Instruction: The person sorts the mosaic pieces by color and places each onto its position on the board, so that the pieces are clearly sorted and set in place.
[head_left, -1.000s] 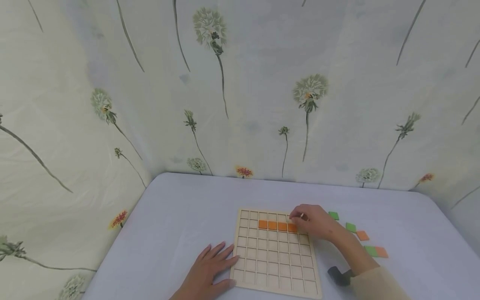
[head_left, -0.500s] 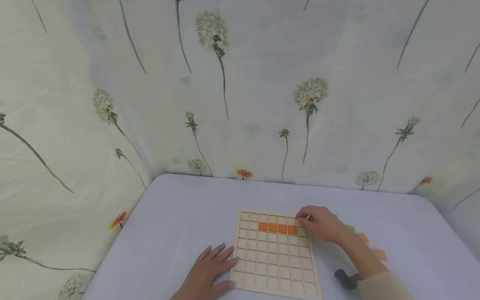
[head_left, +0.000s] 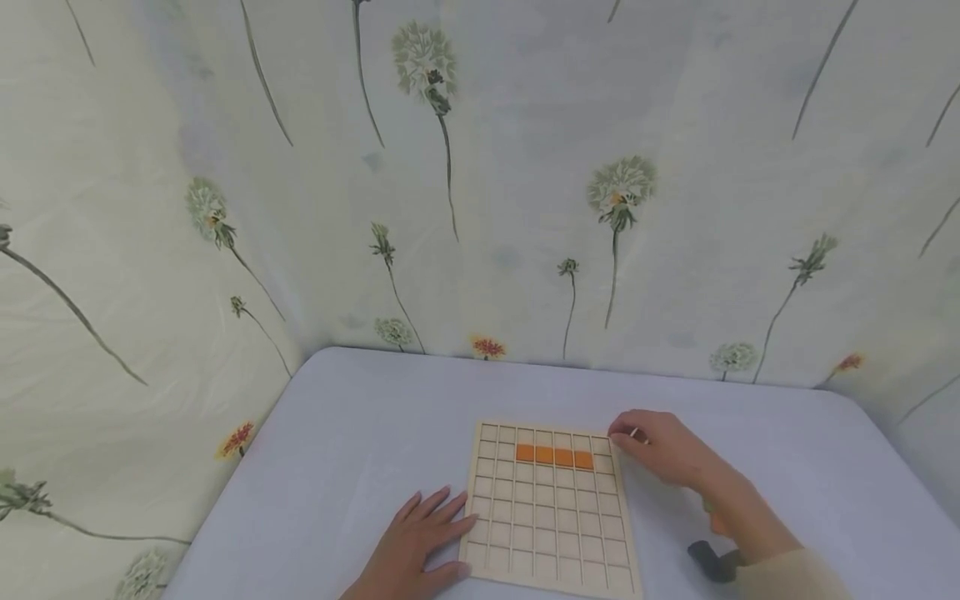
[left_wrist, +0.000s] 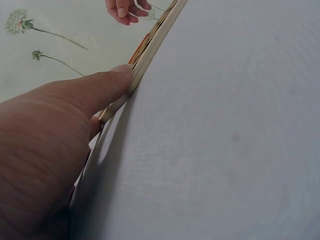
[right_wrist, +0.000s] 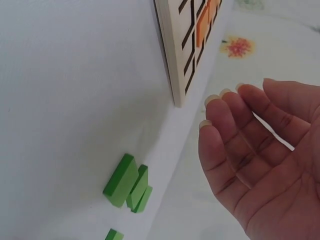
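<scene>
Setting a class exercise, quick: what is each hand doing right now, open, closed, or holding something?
Left hand: open, flat on the table, fingertips against the wooden grid board.
Right hand: open, fingers relaxed, holding nothing, beside the board's far right corner.

A makeshift recording booth: dandelion-printed pale fabric backdrop [head_left: 525,183] encloses a table draped in plain white cloth [head_left: 360,433].

A table [head_left: 360,433] with a pale cloth holds a wooden grid board [head_left: 551,533]. The left hand [head_left: 412,546] lies flat on the table and touches the board's left edge. Green tiles [right_wrist: 127,182] lie on the cloth near the board's right side.
</scene>
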